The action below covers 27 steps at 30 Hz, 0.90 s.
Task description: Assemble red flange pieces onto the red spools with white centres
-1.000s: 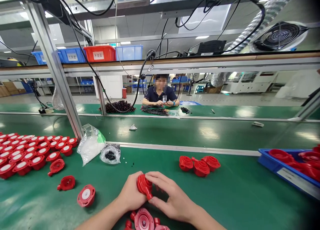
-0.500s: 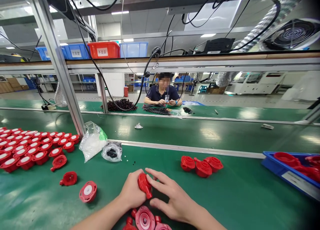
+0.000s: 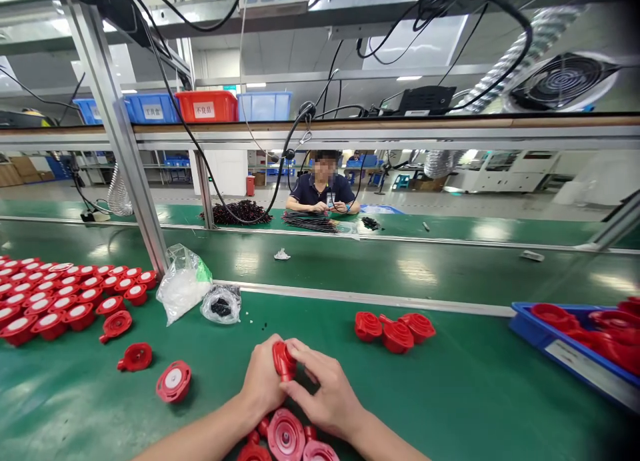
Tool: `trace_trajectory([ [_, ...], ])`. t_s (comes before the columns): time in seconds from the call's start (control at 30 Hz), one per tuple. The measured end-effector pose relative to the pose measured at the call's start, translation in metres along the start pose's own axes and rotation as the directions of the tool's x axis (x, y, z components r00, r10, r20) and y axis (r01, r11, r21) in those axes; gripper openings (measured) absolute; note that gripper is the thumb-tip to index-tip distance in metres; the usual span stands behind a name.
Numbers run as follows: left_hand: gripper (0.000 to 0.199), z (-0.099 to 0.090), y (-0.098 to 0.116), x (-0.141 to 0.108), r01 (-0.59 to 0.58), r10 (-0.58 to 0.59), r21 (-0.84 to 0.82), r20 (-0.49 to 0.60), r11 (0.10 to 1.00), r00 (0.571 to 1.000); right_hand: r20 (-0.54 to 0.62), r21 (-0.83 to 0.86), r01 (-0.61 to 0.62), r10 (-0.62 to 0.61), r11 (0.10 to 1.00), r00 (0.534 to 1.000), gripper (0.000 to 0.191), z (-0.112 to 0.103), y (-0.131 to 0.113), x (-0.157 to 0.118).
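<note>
Red cap (image 3: 283, 361) pinched tight between left hand (image 3: 263, 383) and right hand (image 3: 325, 397); I'd keep it square and press evenly, fingers off the rim.

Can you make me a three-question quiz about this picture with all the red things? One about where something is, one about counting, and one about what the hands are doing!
1. Where is the blue tray?
A. far right
B. far left
C. on the top shelf

2. How many red parts sit together right of the hands?
A. one
B. three
C. six

3. What are the hands doing?
A. resting flat
B. holding one red part together
C. holding a bag

Answers: 1 A, it lies at the table's right edge. 2 B, three touch in a cluster. 3 B, the left hand and right hand both grip the red part.
</note>
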<state>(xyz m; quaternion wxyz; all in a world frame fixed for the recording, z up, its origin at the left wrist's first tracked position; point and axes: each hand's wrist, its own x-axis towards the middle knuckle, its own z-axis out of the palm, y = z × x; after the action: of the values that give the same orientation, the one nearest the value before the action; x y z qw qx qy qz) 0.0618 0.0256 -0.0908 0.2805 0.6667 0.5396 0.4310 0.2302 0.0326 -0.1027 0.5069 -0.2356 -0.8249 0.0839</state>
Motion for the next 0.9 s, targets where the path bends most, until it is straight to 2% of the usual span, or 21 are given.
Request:
trace_trajectory([
  [0.07, 0.014, -0.002, 0.000, 0.002, -0.025, 0.027, -0.066, 0.021, 0.998, 0.999, 0.018, 0.016, -0.048, 0.047, 0.999, 0.999, 0.047, -0.004, 0.002, 0.004],
  [0.1, 0.023, -0.003, -0.001, 0.004, -0.036, 0.039, -0.101, 0.029, 0.994, 0.999, 0.000, -0.002, -0.034, 0.034, 0.999, 0.999, 0.049, -0.007, 0.003, 0.006],
  [0.17, 0.051, -0.005, -0.005, 0.008, -0.042, 0.045, -0.147, 0.020, 0.988, 0.999, -0.053, -0.101, 0.076, -0.082, 0.992, 0.995, 0.050, -0.014, 0.006, 0.010],
  [0.23, 0.068, -0.008, -0.013, 0.012, -0.022, 0.022, -0.157, -0.004, 0.987, 1.000, -0.032, -0.258, 0.134, -0.147, 0.957, 0.989, 0.046, -0.024, 0.009, 0.015],
  [0.27, 0.070, -0.010, -0.017, 0.015, -0.009, 0.007, -0.155, -0.008, 0.988, 1.000, 0.018, -0.332, 0.107, -0.107, 0.937, 0.994, 0.043, -0.030, 0.009, 0.018],
  [0.33, 0.066, -0.012, -0.024, 0.019, 0.003, -0.003, -0.153, -0.003, 0.988, 1.000, 0.123, -0.460, -0.037, 0.105, 0.887, 0.987, 0.035, -0.042, 0.007, 0.024],
  [0.4, 0.062, -0.014, -0.028, 0.021, 0.001, 0.001, -0.147, 0.011, 0.989, 1.000, 0.172, -0.585, -0.196, 0.357, 0.787, 0.918, 0.026, -0.055, 0.003, 0.028],
  [0.5, 0.058, -0.015, -0.031, 0.021, -0.014, 0.020, -0.117, 0.047, 0.993, 0.999, 0.102, -0.737, -0.344, 0.599, 0.582, 0.794, 0.016, -0.073, -0.004, 0.032],
  [0.57, 0.056, -0.014, -0.033, 0.021, -0.031, 0.038, -0.094, 0.076, 0.995, 0.996, 0.021, -0.784, -0.387, 0.642, 0.486, 0.766, 0.016, -0.083, -0.003, 0.032],
  [0.63, 0.056, -0.013, -0.036, 0.020, -0.045, 0.053, -0.087, 0.090, 0.995, 0.994, -0.073, -0.797, -0.425, 0.631, 0.428, 0.772, 0.034, -0.092, 0.005, 0.032],
  [0.7, 0.057, -0.010, -0.040, 0.021, -0.055, 0.063, -0.100, 0.070, 0.993, 0.996, -0.147, -0.787, -0.481, 0.641, 0.386, 0.753, 0.075, -0.100, 0.019, 0.032],
  [0.77, 0.060, -0.007, -0.044, 0.023, -0.064, 0.068, -0.117, 0.030, 0.991, 0.997, -0.129, -0.755, -0.523, 0.692, 0.396, 0.711, 0.111, -0.108, 0.035, 0.032],
  [0.8, 0.061, -0.005, -0.046, 0.023, -0.070, 0.071, -0.124, 0.009, 0.990, 0.997, -0.089, -0.738, -0.530, 0.719, 0.418, 0.690, 0.118, -0.112, 0.042, 0.032],
  [0.9, 0.065, 0.000, -0.050, 0.027, -0.084, 0.081, -0.132, -0.029, 0.988, 0.996, 0.036, -0.704, -0.515, 0.750, 0.488, 0.661, 0.112, -0.121, 0.058, 0.030],
])
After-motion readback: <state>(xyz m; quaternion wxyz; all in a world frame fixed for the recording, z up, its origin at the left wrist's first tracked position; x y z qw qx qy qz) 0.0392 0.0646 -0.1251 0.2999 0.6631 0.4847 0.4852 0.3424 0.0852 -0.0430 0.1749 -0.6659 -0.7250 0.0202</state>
